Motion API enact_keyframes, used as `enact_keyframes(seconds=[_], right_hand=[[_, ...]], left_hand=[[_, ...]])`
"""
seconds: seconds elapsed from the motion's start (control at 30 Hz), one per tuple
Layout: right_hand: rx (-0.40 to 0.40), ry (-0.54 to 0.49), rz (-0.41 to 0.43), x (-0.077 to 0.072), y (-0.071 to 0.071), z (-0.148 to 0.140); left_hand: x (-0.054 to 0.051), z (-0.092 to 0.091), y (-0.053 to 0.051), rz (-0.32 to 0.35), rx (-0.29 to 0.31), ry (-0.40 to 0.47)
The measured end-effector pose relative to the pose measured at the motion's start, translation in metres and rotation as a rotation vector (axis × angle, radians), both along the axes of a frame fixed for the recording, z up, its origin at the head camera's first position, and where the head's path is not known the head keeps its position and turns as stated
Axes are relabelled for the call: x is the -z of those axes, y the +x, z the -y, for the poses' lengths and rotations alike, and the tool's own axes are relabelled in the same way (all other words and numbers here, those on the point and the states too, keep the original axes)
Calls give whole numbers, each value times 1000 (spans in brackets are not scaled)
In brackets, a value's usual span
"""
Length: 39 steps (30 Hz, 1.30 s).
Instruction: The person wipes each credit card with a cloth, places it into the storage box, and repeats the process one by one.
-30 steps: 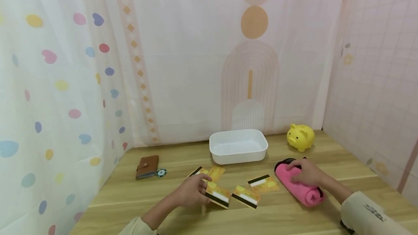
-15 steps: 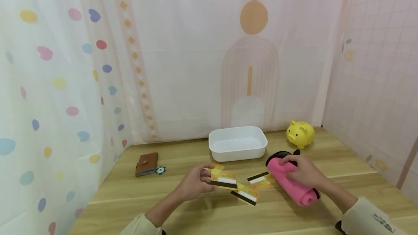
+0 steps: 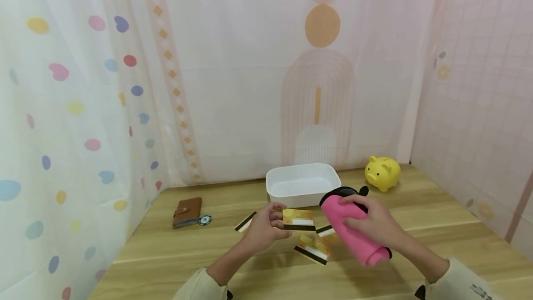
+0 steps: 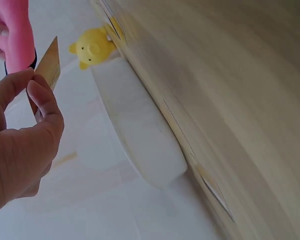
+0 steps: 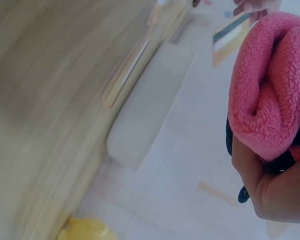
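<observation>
Notably, I had left grip [image 3: 266,228] pinching a card [image 3: 299,216] in front of the white tub [image 3: 291,202], right grip [image 3: 374,221] clamped on a pink roll [image 3: 347,235], long axis slanting tubward.

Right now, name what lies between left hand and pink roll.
In the head view: the card the left hand pinches; on the table, another card and part of a third.

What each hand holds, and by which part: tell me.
The left hand pinches a yellow card by its left edge; the right hand grips a pink roll by its side, toward the far end.
</observation>
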State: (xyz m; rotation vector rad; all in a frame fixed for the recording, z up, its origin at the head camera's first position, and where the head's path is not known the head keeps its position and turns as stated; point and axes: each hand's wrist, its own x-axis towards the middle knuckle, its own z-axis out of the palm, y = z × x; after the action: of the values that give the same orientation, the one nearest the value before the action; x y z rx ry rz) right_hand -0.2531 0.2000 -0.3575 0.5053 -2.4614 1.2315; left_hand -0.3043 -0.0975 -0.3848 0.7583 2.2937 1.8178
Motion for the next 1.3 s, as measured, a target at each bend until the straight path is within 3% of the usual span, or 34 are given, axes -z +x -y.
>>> enact_keyframes(seconds=[0.3, 0.6, 0.87, 1.1, 1.3], right_hand=[[32, -7, -92, 2, -2, 19], [19, -11, -168, -1, 1, 33], [-21, 17, -220, -3, 6, 42], [-59, 9, -275, -2, 6, 47], [-45, 55, -322, 0, 7, 50]], left_hand=[[2, -20, 0, 16, -2, 109], [-5, -32, 11, 33, 8, 143], [-7, -34, 14, 0, -8, 136], [-10, -36, 16, -36, 36, 150], [-10, -36, 19, -41, 85, 193]])
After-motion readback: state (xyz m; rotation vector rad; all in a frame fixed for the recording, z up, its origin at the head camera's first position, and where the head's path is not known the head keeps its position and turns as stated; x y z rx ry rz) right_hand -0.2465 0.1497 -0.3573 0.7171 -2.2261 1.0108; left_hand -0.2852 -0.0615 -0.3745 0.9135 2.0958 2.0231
